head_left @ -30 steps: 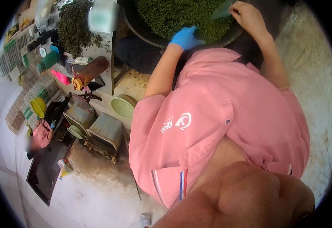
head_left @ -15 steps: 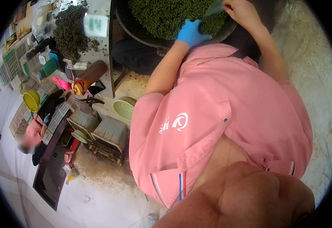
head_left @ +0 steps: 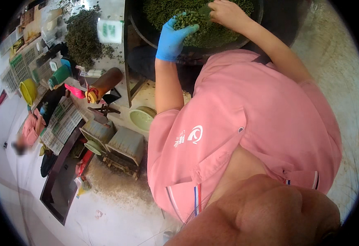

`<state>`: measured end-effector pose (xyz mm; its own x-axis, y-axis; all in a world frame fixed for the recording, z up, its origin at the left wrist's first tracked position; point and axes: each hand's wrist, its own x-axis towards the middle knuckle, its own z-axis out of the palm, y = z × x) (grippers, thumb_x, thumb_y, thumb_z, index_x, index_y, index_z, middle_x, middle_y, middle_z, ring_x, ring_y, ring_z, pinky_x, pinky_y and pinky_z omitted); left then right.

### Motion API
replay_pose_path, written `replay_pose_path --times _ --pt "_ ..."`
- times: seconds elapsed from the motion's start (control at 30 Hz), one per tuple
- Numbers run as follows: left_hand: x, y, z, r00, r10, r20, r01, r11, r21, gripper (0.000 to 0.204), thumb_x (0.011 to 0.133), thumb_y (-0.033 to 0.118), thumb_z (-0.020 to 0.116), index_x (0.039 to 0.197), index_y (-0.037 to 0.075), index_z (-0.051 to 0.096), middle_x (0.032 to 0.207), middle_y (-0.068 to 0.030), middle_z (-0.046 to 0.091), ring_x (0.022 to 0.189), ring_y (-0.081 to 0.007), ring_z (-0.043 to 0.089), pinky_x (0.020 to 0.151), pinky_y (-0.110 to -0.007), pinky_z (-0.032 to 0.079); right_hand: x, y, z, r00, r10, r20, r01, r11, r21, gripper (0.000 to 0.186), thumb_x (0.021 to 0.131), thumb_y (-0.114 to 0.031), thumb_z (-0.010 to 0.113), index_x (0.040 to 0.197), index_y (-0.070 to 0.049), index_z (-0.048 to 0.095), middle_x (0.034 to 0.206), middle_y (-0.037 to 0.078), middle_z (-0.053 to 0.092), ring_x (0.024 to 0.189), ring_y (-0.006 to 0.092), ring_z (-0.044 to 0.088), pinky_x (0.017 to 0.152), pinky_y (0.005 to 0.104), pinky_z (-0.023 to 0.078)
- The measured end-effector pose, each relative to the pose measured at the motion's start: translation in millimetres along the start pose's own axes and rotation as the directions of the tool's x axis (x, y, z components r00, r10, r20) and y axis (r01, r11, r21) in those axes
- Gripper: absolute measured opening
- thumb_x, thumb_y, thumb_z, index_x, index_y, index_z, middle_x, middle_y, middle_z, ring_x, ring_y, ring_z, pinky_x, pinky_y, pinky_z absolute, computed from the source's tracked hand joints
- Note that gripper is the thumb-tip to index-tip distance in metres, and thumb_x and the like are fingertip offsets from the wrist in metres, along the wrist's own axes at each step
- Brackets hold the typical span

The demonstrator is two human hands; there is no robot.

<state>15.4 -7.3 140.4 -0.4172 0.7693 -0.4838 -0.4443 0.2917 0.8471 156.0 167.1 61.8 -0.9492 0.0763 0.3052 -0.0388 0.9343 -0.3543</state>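
Head view, looking straight down the wearer's pink polo shirt [head_left: 245, 123]. At 12 o'clock, a wide dark pan [head_left: 269, 24] holds a bed of small green leaves [head_left: 167, 12]; only its near rim and part of its contents show. The left hand [head_left: 173, 37], in a blue glove, sits at about 11 o'clock over the near part of the pan, fingers curled upward into a half-closed cup that carries a clump of the green leaves [head_left: 189, 18]. The right hand [head_left: 226, 12], bare, lies just at 1 o'clock of that clump, fingers bent down onto the leaves; how tightly it closes, and whether it grips any, cannot be told. Both forearms run from the shirt sleeves toward 12 o'clock.

At 9 to 10 o'clock lies a cluttered area: a second heap of dark green leaves [head_left: 83, 37], a brown cylinder [head_left: 103, 82] lying tilted, a yellow bowl [head_left: 27, 90], a pale green bowl [head_left: 140, 119] just beside the left elbow, and 2 grey box-like stools [head_left: 124, 143] at 8 o'clock on the pale floor [head_left: 105, 221].
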Motion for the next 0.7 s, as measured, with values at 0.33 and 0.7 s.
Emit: replay_pose_path --times 0.33,0.7 --pt "17.6 -16.8 2.7 0.948 0.314 0.042 -0.272 0.737 0.619 0.060 0.075 0.007 0.084 0.129 0.002 0.060 0.122 -0.0109 0.066 0.106 -0.0124 0.062 0.093 -0.029 0.052 4.3 -11.0 6.9 0.999 -0.034 -0.032 0.033 0.998 -0.047 0.015 0.073 -0.019 0.059 0.060 -0.011 0.060 0.078 0.005 0.057 0.080 0.0210 0.056 0.071 0.0356 0.045" --pt "14.3 -19.9 13.6 0.922 0.383 0.057 -0.189 0.316 0.930 0.046 0.075 0.013 0.080 0.119 0.007 0.065 0.121 -0.0262 0.058 0.101 -0.0410 0.063 0.084 -0.044 0.054 4.4 -15.8 10.4 0.999 0.015 0.048 -0.013 0.999 -0.033 0.006 0.079 -0.013 0.062 0.077 -0.007 0.064 0.086 0.008 0.060 0.088 0.0257 0.061 0.077 0.0377 0.050"
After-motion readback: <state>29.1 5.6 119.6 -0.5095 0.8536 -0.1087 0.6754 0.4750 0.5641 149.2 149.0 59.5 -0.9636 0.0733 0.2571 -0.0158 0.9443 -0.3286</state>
